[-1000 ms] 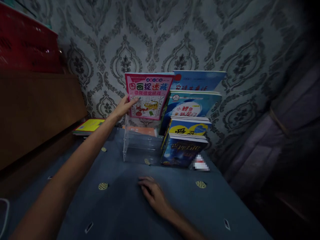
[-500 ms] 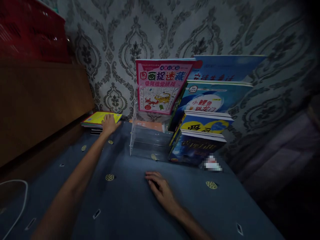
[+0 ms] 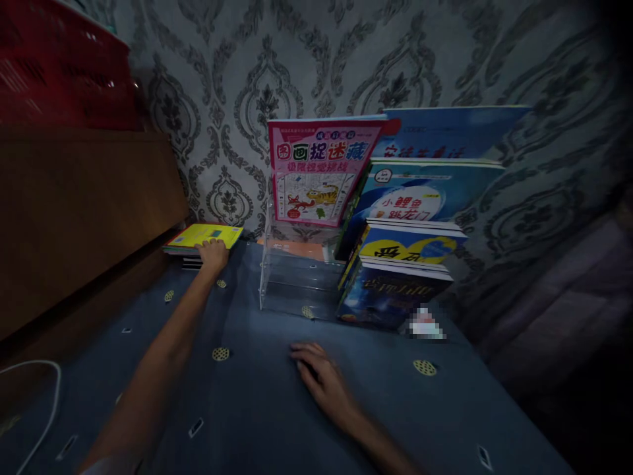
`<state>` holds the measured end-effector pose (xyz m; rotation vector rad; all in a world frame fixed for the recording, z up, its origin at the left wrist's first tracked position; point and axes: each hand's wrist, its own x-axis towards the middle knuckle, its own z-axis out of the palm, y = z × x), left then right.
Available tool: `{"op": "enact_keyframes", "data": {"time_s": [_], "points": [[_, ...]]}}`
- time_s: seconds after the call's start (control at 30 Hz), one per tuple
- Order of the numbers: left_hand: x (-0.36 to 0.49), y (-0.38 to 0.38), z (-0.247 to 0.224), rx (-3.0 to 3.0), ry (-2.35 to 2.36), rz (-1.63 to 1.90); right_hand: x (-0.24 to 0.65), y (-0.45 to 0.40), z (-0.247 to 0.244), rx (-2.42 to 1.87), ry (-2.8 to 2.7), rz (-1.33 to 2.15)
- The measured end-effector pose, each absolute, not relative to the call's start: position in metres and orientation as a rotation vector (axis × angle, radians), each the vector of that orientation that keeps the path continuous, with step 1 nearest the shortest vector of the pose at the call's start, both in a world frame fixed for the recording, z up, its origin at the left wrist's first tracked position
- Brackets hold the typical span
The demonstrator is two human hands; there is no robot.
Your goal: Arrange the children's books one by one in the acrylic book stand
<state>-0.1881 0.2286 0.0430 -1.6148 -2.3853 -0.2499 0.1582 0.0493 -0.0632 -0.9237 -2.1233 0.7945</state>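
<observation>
One left hand (image 3: 212,254) touching book stack (image 3: 196,235) near table's (image 3: 257,389) far-left corner, grip can't be told; right hand (image 3: 322,377) relaxed, holding nothing. Uneven pull could skew stack.

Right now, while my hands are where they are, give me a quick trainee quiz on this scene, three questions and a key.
1. Which hand is at the yellow-topped book stack?

2. True or false: the pink book stands in the lowest tier of the clear rack.

3. What lies directly under the right hand?
A) a wooden cabinet
B) the blue cloth
C) a red basket

Key:
1. The left hand.
2. False; it stands in an upper tier.
3. B.
</observation>
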Motion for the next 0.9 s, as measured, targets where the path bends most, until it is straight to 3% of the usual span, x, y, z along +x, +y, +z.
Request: {"op": "enact_keyframes", "data": {"time_s": [0.53,0.9], "points": [[-0.184,0.133,0.040,-1.797,-2.115,0.025,0.155,0.048,-0.054,-0.831,-2.128,0.719],[-0.178,0.043,-0.001,-1.894,-1.950,0.120,0.156,0.048,-0.053,-0.819,-2.136,0.729]]}}
